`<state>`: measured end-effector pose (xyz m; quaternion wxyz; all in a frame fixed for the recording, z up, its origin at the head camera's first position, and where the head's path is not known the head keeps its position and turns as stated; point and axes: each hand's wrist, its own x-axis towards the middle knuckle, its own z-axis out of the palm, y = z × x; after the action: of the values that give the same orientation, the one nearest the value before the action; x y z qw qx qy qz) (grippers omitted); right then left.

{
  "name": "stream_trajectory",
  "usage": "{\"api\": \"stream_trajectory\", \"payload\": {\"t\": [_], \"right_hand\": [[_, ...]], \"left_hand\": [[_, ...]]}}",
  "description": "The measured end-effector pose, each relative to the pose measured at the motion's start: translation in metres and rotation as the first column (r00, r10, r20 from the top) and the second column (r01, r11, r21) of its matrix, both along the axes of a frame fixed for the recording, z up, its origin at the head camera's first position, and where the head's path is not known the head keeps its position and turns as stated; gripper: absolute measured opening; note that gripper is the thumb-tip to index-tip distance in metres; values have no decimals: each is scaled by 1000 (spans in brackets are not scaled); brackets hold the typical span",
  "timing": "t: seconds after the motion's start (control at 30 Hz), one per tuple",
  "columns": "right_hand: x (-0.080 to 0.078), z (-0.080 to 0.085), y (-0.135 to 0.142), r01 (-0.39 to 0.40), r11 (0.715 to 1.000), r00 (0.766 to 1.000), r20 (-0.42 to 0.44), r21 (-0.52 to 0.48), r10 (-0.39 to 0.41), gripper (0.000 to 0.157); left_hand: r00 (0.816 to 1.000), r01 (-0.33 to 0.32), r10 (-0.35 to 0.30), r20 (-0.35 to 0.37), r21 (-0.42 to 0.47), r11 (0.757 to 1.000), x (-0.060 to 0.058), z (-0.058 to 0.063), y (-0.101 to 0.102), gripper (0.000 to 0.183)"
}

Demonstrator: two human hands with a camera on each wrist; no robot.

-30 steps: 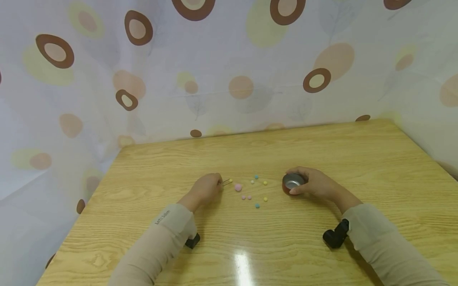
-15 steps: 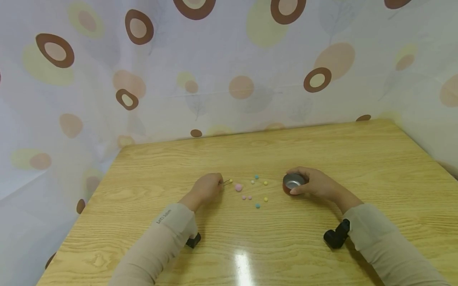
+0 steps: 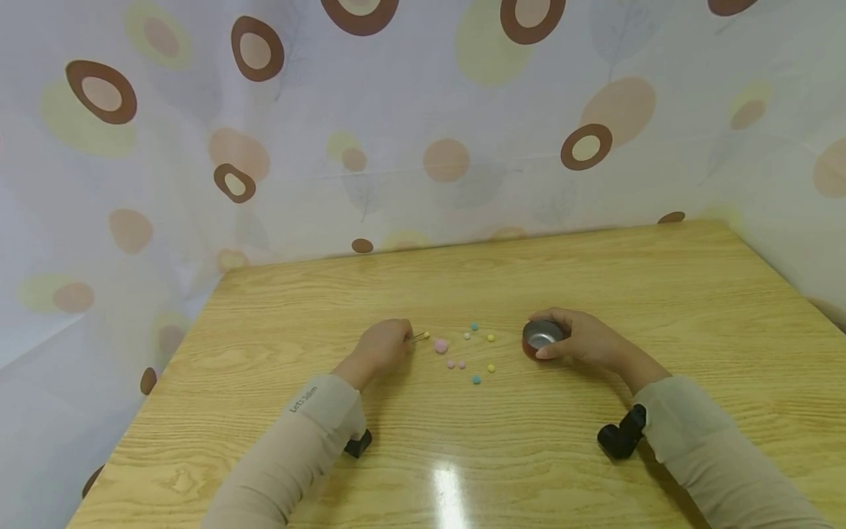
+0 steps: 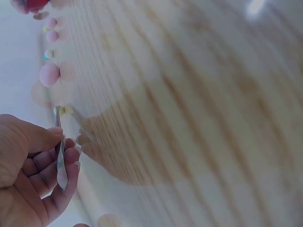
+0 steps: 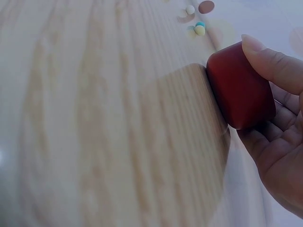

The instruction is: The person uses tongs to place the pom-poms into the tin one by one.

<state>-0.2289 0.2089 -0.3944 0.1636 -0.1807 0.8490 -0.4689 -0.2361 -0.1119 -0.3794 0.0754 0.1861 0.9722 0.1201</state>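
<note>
Pinching a pair of tweezers (image 4: 60, 165), the left hand (image 3: 385, 345) is holding the tips at a small yellow bead (image 3: 427, 334); the views are not showing whether the tips are clasping it. The right hand (image 3: 588, 339) is gripping a red bowl (image 5: 239, 90), its grip closing on opposite sides of the rim. The bowl is resting on the table (image 3: 522, 441), its silver interior facing up. Between the hands, a large pink bead (image 3: 440, 346) is lying near the tweezers; two small pink beads (image 3: 451, 364), a white bead (image 3: 466, 336), two blue beads (image 3: 474, 327) and two other yellow beads (image 3: 491, 368) are lying toward the bowl. A strip of wood is separating these from the bowl. The table's rear edge is running along a patterned cloth (image 3: 396, 198), well beyond both hands; the side edges are also lying well apart from them.
</note>
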Motion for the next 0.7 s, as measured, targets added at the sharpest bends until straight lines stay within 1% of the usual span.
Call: {"api": "stream_trajectory", "payload": {"t": [0.17, 0.5, 0.7], "right_hand": [[0, 0, -1, -2, 1000, 1000, -7, 7, 2, 67], [1, -1, -2, 13, 1000, 1000, -9, 14, -13, 67], [1, 0, -1, 17, 1000, 1000, -9, 13, -17, 68]], "left_hand": [[1000, -2, 2, -4, -2, 1000, 1, 1, 0, 11], [1000, 1, -1, -12, 7, 1000, 0, -2, -3, 11], [1000, -10, 11, -18, 29, 1000, 1, -1, -4, 11]]}}
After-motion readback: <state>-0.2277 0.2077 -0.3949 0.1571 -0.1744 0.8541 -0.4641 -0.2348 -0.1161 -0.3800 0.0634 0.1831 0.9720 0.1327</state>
